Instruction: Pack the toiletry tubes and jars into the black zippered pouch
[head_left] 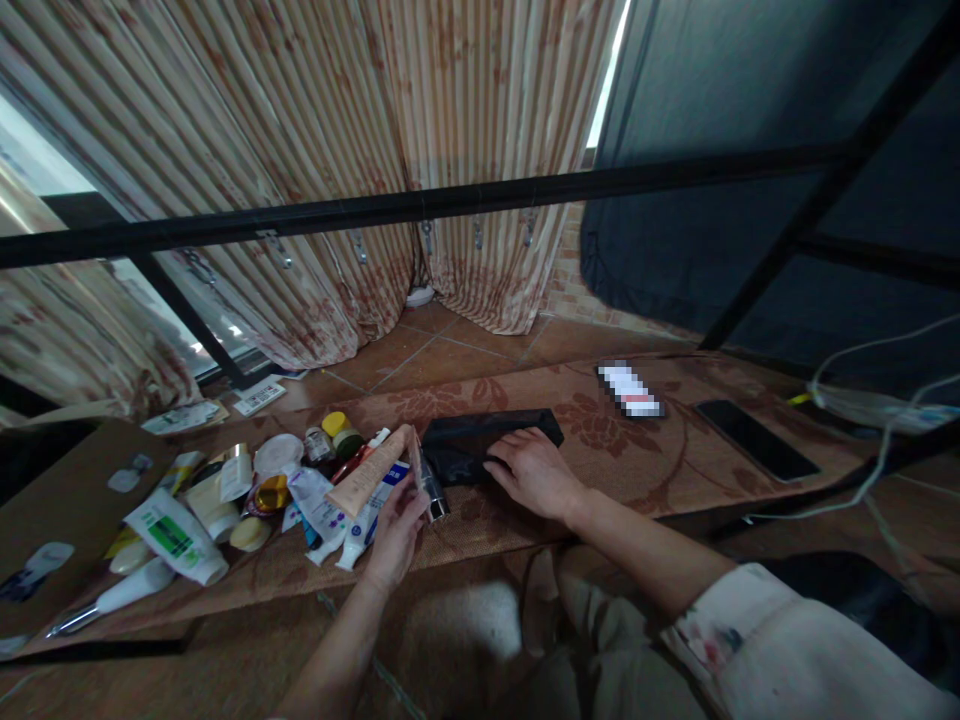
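My right hand (534, 472) rests on a black pouch (457, 446), its fingers curled over the near side and gripping it. The pouch lies flat on the patterned cloth, and its contents are hidden. Beside the pouch's left end, my left hand (399, 528) has its fingers closed around a slim tube with a shiny silver cap (436, 509); part of the grip is hidden. Just left of those fingers lie a peach tube (373, 472), a white and blue tube (369, 522) and a pale lilac tube (319, 500).
A heap of toiletries spreads left, including a white and green tube (176, 535), an amber jar (272, 493) and a yellow-lidded jar (334, 424). A cardboard box (67, 500) stands at far left. Two phones, one lit (630, 389) and one dark (757, 440), lie right. A black bar (450, 203) crosses behind.
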